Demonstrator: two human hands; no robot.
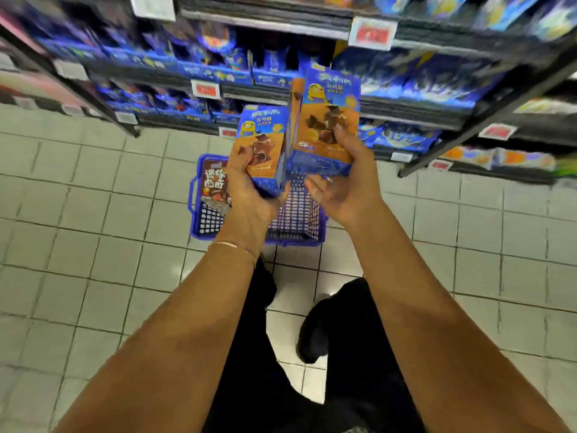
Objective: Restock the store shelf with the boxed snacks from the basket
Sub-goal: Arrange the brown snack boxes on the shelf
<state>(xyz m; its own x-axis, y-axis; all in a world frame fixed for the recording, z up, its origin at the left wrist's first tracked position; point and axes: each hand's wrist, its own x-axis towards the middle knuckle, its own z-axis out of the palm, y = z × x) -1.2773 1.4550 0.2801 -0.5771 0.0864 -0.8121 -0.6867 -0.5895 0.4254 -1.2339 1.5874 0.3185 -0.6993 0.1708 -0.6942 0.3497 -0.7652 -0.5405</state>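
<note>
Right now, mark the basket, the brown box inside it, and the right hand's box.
basket (296,239): head view, near rim.
brown box (214,181): head view, printed face.
right hand's box (332,95): head view, upper front.

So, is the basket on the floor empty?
Not empty. A brown box stands in the basket at its left end; mesh elsewhere looks bare, but the left hand and right hand cover part.

Pale square floor tiles (93,195) with dark grout meet black metal shelving (487,120) bearing red price tags (373,33)

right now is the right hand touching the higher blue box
Touching. Head view: the right hand grips the higher blue box, fingers curled over its front.
</note>
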